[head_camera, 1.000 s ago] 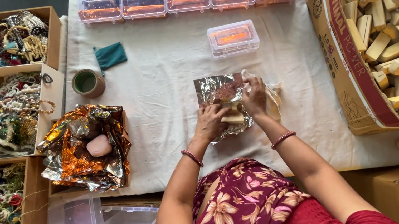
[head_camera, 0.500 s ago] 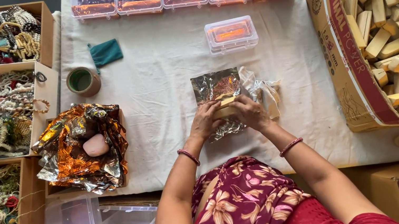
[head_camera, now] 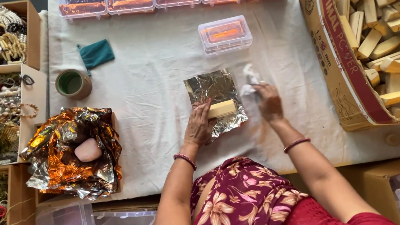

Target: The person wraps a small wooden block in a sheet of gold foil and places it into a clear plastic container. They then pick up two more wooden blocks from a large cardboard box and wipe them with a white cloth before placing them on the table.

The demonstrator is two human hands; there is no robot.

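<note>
Left hand [head_camera: 198, 126] flat and mostly open, fingers extended, pressing on silver foil sheet [head_camera: 215, 100] and touching end of pale wooden block [head_camera: 222, 109]; nothing gripped. Right hand [head_camera: 268, 103] loosely curled, fingertips on crumpled white tissue [head_camera: 250, 82] just beside foil's right edge; actual grasp not discernible. Block lying crosswise on lower half of foil, centre of white cloth-covered table [head_camera: 151, 77]. Clear lidded box [head_camera: 225, 34] above foil. Cardboard carton of wooden blocks [head_camera: 390, 29] at right; crumpled orange foil heap [head_camera: 73, 154] at left.

Bright, even, soft overhead light, faint shadows, glare on the foil sheet [head_camera: 215, 99], sharp focus, slight wide-angle edge bending.
</note>
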